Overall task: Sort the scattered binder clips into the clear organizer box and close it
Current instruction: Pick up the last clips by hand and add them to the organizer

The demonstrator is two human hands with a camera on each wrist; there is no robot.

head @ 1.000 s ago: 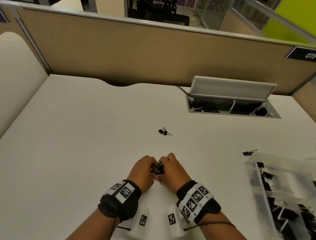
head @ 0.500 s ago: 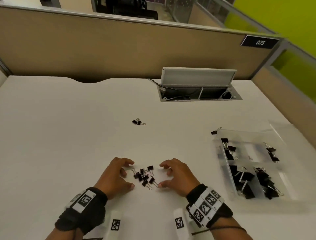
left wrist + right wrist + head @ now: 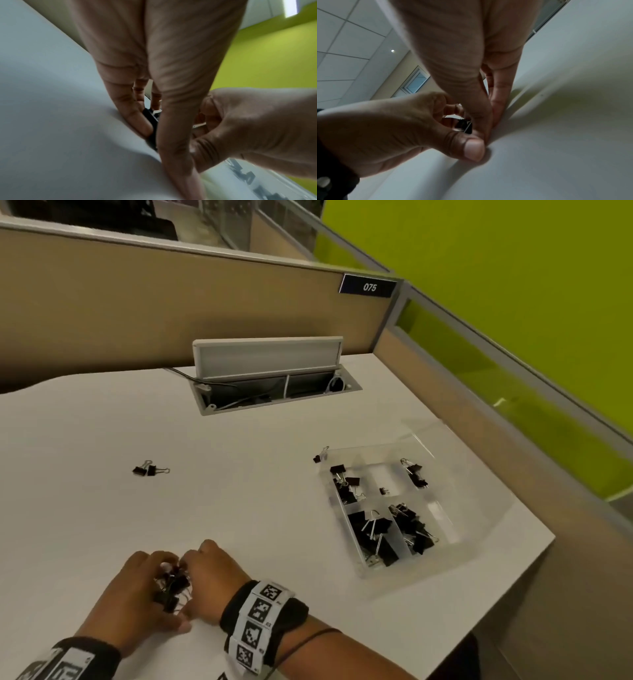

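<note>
Cupping a pile of clips (image 3: 171,585) between both hands on a white table (image 3: 85,525), at 7 o'clock in the head view. Left hand (image 3: 132,599) and right hand (image 3: 210,580) curling fingers around the pile, thumbs meeting. Sitting open at 3 o'clock, well apart: a clear box (image 3: 442,515), several compartments holding clips. Lying loose: clip pair (image 3: 148,470) at 10 o'clock; single clip (image 3: 319,457) touching the box's far corner.

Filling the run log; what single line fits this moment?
left hand: gathering clip pile | right hand: same | organizer box: open | stray clips: on desk
</note>
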